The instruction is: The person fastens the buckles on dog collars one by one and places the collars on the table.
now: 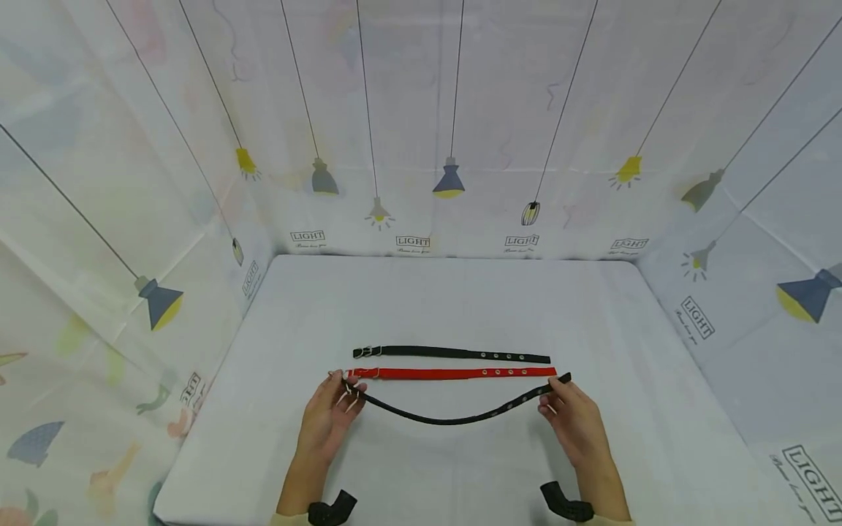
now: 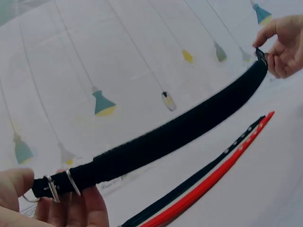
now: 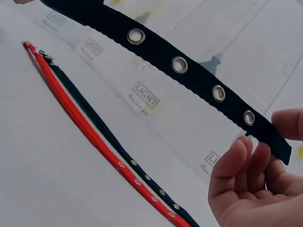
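A black collar with a metal buckle and several eyelets hangs in a shallow curve between both hands, above the table. The left hand pinches its buckle end; in the left wrist view the buckle shows beside the fingers. At the other end, the right hand pinches the tip past the eyelets. Just beyond lies a red collar, stretched straight, buckle to the left. Farther back and parallel to it lies another black collar.
The white table has a rounded far edge. Cloth walls printed with hanging lamps stand behind it and on both sides. A black strap-like band is at the left wrist, another at the right.
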{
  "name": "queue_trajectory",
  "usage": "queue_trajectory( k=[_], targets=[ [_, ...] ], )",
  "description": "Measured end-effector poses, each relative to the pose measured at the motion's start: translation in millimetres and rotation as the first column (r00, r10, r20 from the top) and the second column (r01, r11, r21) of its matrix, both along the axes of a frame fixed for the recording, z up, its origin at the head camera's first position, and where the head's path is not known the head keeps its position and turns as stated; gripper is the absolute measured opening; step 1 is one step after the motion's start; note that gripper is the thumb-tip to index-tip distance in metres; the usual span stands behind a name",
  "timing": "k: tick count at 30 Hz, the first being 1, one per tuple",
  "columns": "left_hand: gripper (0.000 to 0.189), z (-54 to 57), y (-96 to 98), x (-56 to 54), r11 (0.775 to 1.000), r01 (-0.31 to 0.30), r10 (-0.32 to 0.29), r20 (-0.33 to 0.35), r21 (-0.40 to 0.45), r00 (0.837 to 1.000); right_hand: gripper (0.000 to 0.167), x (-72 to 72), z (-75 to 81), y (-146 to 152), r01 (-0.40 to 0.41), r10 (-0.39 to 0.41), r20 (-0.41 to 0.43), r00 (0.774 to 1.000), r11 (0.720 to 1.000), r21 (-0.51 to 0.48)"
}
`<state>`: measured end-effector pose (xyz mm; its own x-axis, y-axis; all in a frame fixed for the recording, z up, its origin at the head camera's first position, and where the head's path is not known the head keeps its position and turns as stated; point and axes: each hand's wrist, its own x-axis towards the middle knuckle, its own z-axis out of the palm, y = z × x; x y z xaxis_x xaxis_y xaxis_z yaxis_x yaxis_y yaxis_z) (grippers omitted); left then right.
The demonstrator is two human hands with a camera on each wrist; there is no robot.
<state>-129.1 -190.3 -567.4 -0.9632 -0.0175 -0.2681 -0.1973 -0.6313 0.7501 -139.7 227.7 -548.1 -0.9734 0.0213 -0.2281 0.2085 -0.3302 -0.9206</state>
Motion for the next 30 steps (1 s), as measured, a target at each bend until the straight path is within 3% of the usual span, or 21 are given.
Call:
queue_trajectory(
  k=[3, 6, 9, 11, 14, 16, 21, 26, 30],
  targets=[
    [0.028, 8.4, 11.3, -1.8, 0.997, -0.031, 0.028, 0.045, 0.07, 0.999, 0.017, -2.1, 7.5, -13, 0.07, -0.07, -0.005, 0.998, 0.997, -0.035],
    [0.028, 16.8, 23.3, -2.4, 0.993, -0.082, 0.077, 0.07, 0.083, 0.995, 0.021, -3.2, 14.7, -24, 0.121, -0.122, 0.024, 0.992, 0.992, 0.021],
    [0.032, 22.2, 40.6, -5.0, 0.984, -0.178, 0.177, 0.072, 0.016, 0.982, 0.038, -1.5, 21.4, -38, 0.128, -0.134, 0.024, 0.991, 0.976, 0.178],
    [0.04, 25.0, 52.8, -7.1, 0.972, -0.231, 0.233, 0.047, -0.044, 0.971, 0.047, 0.2, 24.4, -48, 0.122, -0.126, -0.006, 0.992, 0.949, 0.289],
    [0.053, 26.8, 69.5, -7.0, 0.956, -0.268, 0.266, -0.026, -0.117, 0.964, 0.045, 4.7, 27.8, -62, 0.13, -0.109, -0.079, 0.991, 0.923, 0.363],
    [0.056, 29.2, 77.8, -3.9, 0.95, -0.271, 0.26, -0.09, -0.153, 0.961, 0.042, 8.2, 29.6, -71, 0.143, -0.103, -0.122, 0.987, 0.91, 0.388],
    [0.05, 34.8, 95.5, 2.7, 0.929, -0.241, 0.176, -0.239, -0.279, 0.955, 0.036, 13.3, 37.4, -95, 0.155, -0.054, -0.239, 0.969, 0.89, 0.428],
    [0.04, 40.3, 108.2, 2.4, 0.9, -0.196, 0.075, -0.305, -0.389, 0.949, 0.027, 13.3, 44.7, -114, 0.152, 0.012, -0.332, 0.943, 0.874, 0.462],
    [0.035, 46.0, 113.7, -2.0, 0.871, -0.184, 0.024, -0.335, -0.455, 0.942, 0.026, 9.1, 50.7, -125, 0.112, 0.07, -0.343, 0.937, 0.868, 0.483]
  ],
)
